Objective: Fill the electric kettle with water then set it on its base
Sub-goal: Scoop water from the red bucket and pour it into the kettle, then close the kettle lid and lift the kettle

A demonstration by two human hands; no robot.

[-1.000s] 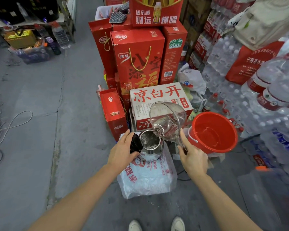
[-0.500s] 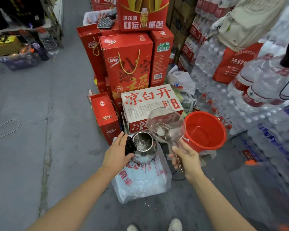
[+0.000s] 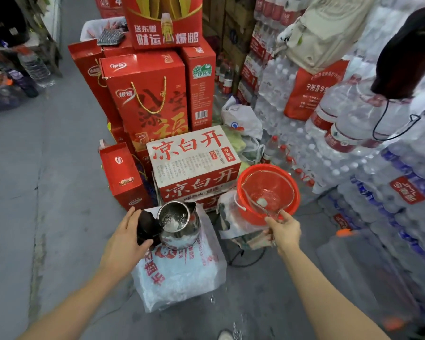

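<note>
Grey concrete floor [image 3: 47,192], hemmed by red cartons and shrink-wrapped bottled water. Steel electric kettle [image 3: 179,223] stands, lid open, on a white plastic-wrapped pack [image 3: 182,276] in front of the white-and-red carton [image 3: 194,165]. Left hand [image 3: 124,240] grips the kettle's black handle, fingers closed around it. Right hand [image 3: 284,231] pinches the handle of a clear scoop [image 3: 268,190], held over the red bucket [image 3: 245,212] right of the kettle.

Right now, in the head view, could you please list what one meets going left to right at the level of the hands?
Left hand → black kettle lid → steel kettle → red bucket with the clear scoop over it, held by the right hand → stacked water bottle packs.
</note>
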